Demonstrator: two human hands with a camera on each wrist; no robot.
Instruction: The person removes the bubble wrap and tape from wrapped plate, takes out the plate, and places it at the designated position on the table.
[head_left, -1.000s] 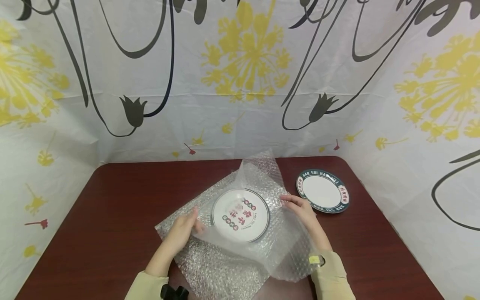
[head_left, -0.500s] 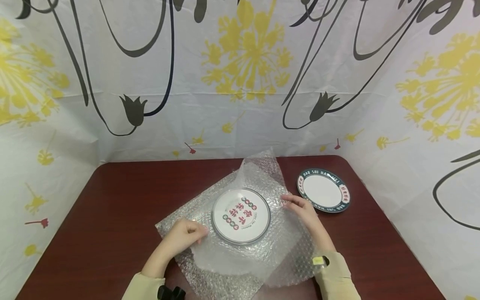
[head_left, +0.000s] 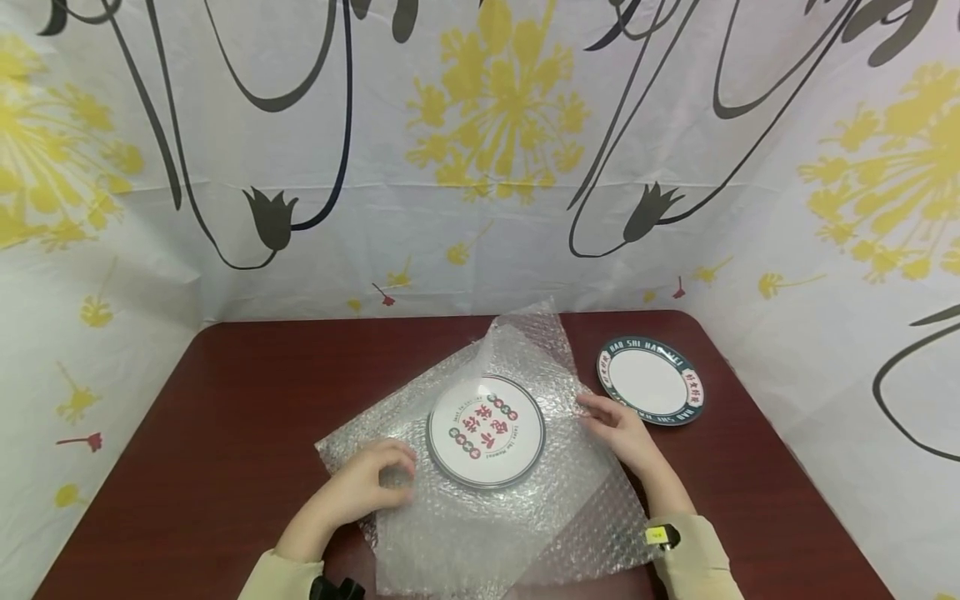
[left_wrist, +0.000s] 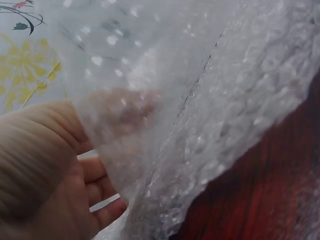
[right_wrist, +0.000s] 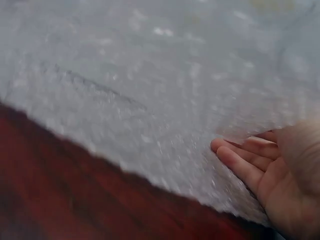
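Note:
Inside a sheet of translucent bubble wrap lies a round white plate with a dark rim line and red characters. My left hand is at the wrap's left side, left of the plate, fingers curved and thumb apart from them. In the left wrist view, part of that hand shows blurred through the film. To the plate's right, my right hand touches the wrap's right edge with extended fingertips. In the right wrist view, the fingers lie against the wrap, and the thumb is not clearly visible.
A second plate, with a white middle and a dark green lettered rim, lies just beyond my right hand. Everything rests on a dark red wooden table. A white patterned cloth hangs behind the table and along both sides.
The near flap of bubble wrap has dropped toward the table's front and spread flatter. My left hand has moved slightly nearer to me, and its fingers have opened. My right hand has shifted slightly right.

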